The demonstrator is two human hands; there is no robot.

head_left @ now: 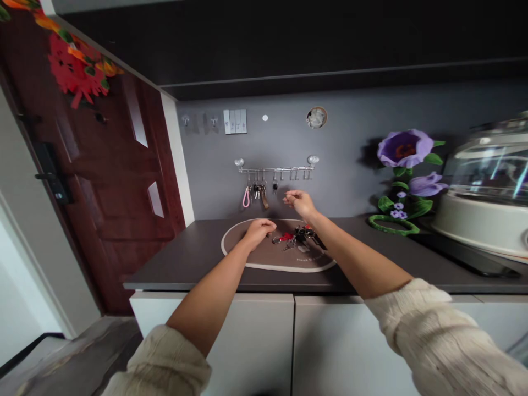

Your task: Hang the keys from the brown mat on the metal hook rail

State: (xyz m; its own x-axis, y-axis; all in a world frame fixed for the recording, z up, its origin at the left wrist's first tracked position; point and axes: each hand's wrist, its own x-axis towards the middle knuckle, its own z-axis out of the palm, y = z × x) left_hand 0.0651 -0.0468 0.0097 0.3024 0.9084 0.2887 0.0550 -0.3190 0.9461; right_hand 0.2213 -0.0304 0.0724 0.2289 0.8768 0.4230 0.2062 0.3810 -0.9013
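Observation:
My left hand point(259, 232) rests on a brown oval mat point(251, 258) with a pale rim, its fingers curled down a little left of a pile of keys point(303, 235). The pile includes a red key fob point(284, 237). My right hand point(299, 203) is raised above the mat, below a metal hook rail point(276, 170), with thumb and forefinger close together and nothing visible between them. Keys point(258, 193) and a pink loop strap point(246, 198) hang from the rail, just left of my right fingers.
The mat lies on a dark countertop point(177, 264) with a front edge above white cabinets point(247, 330). A purple flower decoration point(402, 181) and a large white appliance with a clear lid point(482, 192) stand at right. A dark red door point(115, 181) stands at left.

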